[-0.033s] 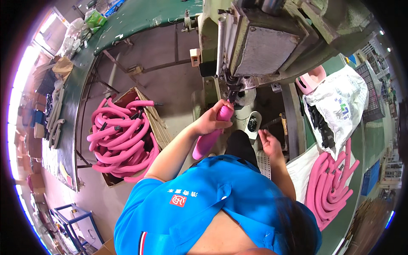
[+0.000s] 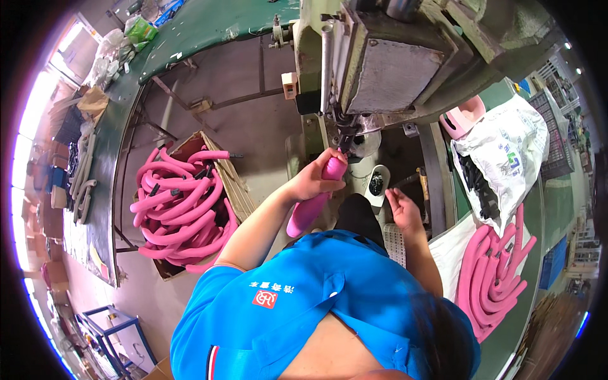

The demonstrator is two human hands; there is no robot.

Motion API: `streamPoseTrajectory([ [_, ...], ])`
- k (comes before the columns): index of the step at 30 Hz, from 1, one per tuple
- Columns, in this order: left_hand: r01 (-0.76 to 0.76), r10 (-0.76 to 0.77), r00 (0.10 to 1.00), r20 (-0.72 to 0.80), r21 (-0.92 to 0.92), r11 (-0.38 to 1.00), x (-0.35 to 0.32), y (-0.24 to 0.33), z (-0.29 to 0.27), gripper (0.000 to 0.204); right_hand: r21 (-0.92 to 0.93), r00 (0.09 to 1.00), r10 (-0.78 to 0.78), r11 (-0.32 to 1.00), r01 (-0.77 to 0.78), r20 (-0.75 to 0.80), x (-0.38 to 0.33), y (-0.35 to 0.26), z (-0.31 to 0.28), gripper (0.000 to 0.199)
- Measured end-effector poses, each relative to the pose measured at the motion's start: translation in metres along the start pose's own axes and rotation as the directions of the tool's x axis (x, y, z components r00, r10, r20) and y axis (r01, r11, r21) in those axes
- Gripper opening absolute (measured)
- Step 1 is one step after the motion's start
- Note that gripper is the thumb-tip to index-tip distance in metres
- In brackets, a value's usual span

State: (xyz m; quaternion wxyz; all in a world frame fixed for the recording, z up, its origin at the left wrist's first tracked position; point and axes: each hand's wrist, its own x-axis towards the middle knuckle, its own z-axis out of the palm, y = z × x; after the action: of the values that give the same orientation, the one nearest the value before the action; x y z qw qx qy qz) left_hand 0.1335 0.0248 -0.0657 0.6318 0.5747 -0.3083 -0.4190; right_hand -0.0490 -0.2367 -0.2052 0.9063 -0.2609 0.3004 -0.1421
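Note:
My left hand (image 2: pixel 315 178) is closed around a pink foam-covered tube (image 2: pixel 306 215), its upper end raised right under the tool head (image 2: pixel 346 134) of a big grey-green machine. Where the tube meets the tool is partly hidden by my fingers. To the right, my right hand (image 2: pixel 404 209) hovers in the air, fingers loosely bent and a little apart, with nothing visible in them. Closest to it is a small white dish (image 2: pixel 378 197) with tiny dark parts (image 2: pixel 376 184) inside.
At left on the floor, a cardboard box (image 2: pixel 239 190) is heaped with pink tubes (image 2: pixel 180 212). On the right-hand green bench (image 2: pixel 538 244) lie more pink tubes (image 2: pixel 484 285) and a white sack (image 2: pixel 506 136) of black pieces. The machine body (image 2: pixel 396 76) overhangs my hands.
My right hand has shifted very slightly to the right. The left hand and its tube stay in place under the tool head.

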Motion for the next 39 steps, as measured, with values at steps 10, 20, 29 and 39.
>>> streamPoseTrajectory([
  [10,0.009,-0.01,0.999,0.03,0.04,0.999,0.002,0.008,0.0,0.04,-0.253,0.966,0.195,0.956,-0.149,0.168,0.009,-0.031,0.087,0.008],
  [20,-0.19,0.108,0.961,0.254,0.326,0.926,-0.034,0.036,0.009,0.046,-0.389,0.95,0.01,0.913,0.118,0.312,0.014,-0.024,0.138,0.015],
  [29,0.047,-0.045,0.999,-0.03,0.047,0.998,-0.115,0.049,0.019,0.07,-0.582,0.894,0.069,0.78,0.229,0.444,0.026,-0.011,0.217,0.007],
  [39,0.006,0.005,0.995,-0.102,0.115,0.993,-0.106,0.047,0.045,0.1,-0.597,0.876,-0.222,0.657,0.459,0.429,-0.026,-0.003,0.211,0.015],
])
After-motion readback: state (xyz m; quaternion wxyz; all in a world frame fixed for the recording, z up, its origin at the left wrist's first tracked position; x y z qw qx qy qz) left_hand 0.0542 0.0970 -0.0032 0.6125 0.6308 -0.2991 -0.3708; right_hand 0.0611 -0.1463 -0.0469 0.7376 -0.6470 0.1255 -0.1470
